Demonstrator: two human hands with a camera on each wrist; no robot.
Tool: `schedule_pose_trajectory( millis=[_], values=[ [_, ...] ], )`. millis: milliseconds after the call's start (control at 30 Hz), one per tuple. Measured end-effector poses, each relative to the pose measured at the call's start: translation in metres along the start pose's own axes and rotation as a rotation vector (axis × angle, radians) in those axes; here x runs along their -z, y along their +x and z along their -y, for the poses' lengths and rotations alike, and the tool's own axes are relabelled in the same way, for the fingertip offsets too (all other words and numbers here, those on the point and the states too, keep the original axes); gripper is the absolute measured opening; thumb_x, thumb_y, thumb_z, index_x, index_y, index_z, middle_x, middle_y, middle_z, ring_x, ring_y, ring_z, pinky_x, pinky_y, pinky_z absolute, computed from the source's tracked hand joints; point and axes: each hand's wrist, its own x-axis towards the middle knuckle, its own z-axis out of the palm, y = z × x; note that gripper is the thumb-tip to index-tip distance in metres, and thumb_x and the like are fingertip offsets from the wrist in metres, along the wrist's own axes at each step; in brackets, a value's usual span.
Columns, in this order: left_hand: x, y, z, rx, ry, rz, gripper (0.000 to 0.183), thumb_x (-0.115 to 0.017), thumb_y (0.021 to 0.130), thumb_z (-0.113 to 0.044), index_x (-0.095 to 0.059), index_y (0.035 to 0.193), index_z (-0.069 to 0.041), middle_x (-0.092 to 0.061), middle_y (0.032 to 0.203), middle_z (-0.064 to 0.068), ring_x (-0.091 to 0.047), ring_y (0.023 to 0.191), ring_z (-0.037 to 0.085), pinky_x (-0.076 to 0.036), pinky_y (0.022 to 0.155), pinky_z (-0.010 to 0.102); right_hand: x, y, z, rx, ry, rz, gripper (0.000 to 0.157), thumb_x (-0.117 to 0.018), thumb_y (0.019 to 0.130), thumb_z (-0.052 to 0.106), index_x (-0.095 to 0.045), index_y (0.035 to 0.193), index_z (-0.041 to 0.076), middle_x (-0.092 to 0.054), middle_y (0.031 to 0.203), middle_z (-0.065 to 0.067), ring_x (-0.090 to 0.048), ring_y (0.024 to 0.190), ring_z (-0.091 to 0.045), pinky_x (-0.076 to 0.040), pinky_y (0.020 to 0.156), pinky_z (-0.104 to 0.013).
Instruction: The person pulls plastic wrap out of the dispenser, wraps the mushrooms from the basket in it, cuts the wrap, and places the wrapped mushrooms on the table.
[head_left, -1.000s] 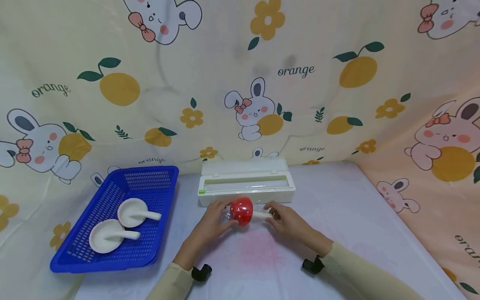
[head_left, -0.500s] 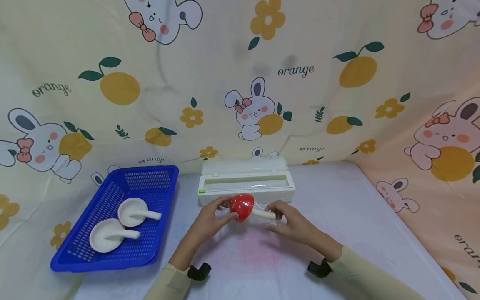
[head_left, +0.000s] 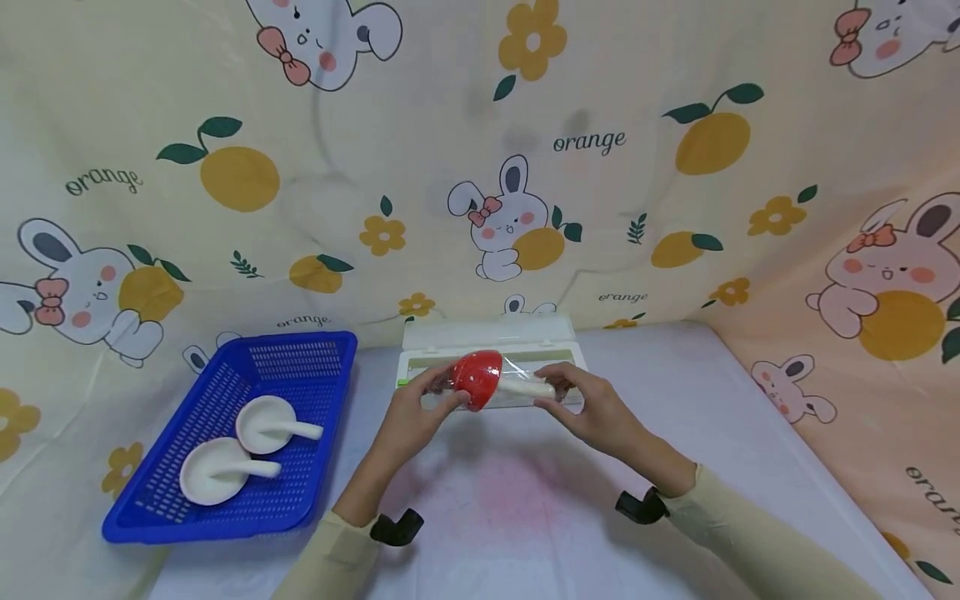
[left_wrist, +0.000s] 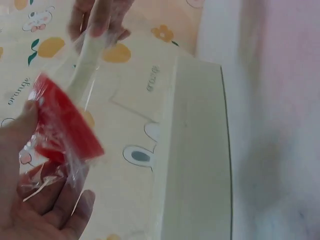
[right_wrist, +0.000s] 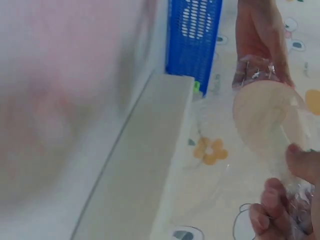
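Between both hands hangs a toy mushroom (head_left: 478,379) with a red domed cap and a white stem, wrapped in clear cling film (left_wrist: 75,167). It is held sideways, cap to the left. My left hand (head_left: 408,421) grips the cap end, its thumb on the red dome (left_wrist: 62,120) and its fingers in the gathered film. At the other end, my right hand (head_left: 596,410) pinches the film-covered stem tip. The right wrist view shows the pale flat underside of the cap (right_wrist: 262,110). Behind the mushroom stands a white cling film dispenser (head_left: 487,332), lid up.
A blue plastic basket (head_left: 307,375) stands on the left of the table. Two white-sided pieces with stems, a nearer one (head_left: 210,472) and a farther one (head_left: 264,423), lie in it. A printed curtain (head_left: 420,108) hangs behind the table (head_left: 675,400).
Both hands have lifted the wrapped mushroom up and away from the table, so it now overlaps the dispenser. The right hand shifted along to the stem's end.
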Motion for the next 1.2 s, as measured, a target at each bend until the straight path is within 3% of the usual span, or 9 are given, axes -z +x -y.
schedule_pose_trajectory(
  millis=[300, 433, 867, 1100, 1200],
  values=[
    [0.007, 0.013, -0.012, -0.023, -0.043, -0.069, 0.058, -0.080, 0.098, -0.037, -0.064, 0.151, -0.020, -0.074, 0.133, 0.006, -0.066, 0.122, 0.027, -0.051, 0.107, 0.058, 0.008, 0.023, 0.003, 0.002, 0.008, -0.068, 0.037, -0.088, 0.089, 0.006, -0.071, 0.122, 0.008, -0.076, 0.108, 0.000, -0.067, 0.091, -0.013, -0.062, 0.081, -0.034],
    [0.011, 0.019, -0.017, -0.048, -0.045, -0.077, 0.058, -0.079, 0.099, -0.037, -0.063, 0.151, -0.017, -0.075, 0.131, 0.008, -0.066, 0.120, 0.028, -0.051, 0.108, 0.059, 0.012, 0.031, 0.004, 0.027, 0.005, -0.106, 0.037, -0.088, 0.088, 0.002, -0.071, 0.120, 0.008, -0.077, 0.106, 0.000, -0.067, 0.090, -0.013, -0.059, 0.083, -0.028],
    [0.014, 0.028, -0.035, -0.076, -0.053, -0.113, 0.058, -0.079, 0.099, -0.033, -0.062, 0.152, -0.016, -0.075, 0.130, 0.008, -0.066, 0.118, 0.027, -0.053, 0.107, 0.056, 0.024, 0.044, 0.010, -0.001, 0.011, -0.139, 0.037, -0.088, 0.089, 0.007, -0.073, 0.123, 0.009, -0.076, 0.106, 0.000, -0.066, 0.091, -0.014, -0.055, 0.083, -0.018],
    [0.015, 0.030, -0.040, -0.100, -0.042, -0.136, 0.059, -0.078, 0.099, -0.032, -0.061, 0.153, -0.016, -0.075, 0.130, 0.007, -0.067, 0.115, 0.025, -0.053, 0.108, 0.051, 0.028, 0.047, 0.010, 0.008, -0.021, -0.174, 0.039, -0.089, 0.087, 0.002, -0.073, 0.122, 0.008, -0.076, 0.104, -0.002, -0.066, 0.091, -0.016, -0.060, 0.082, -0.029],
    [0.016, 0.032, -0.042, -0.116, -0.043, -0.141, 0.059, -0.078, 0.099, -0.032, -0.061, 0.153, -0.015, -0.074, 0.130, 0.008, -0.067, 0.115, 0.026, -0.053, 0.108, 0.052, 0.029, 0.049, 0.011, 0.010, -0.023, -0.183, 0.040, -0.089, 0.086, 0.001, -0.073, 0.122, 0.007, -0.076, 0.105, -0.003, -0.066, 0.091, -0.016, -0.060, 0.083, -0.029]
  ],
)
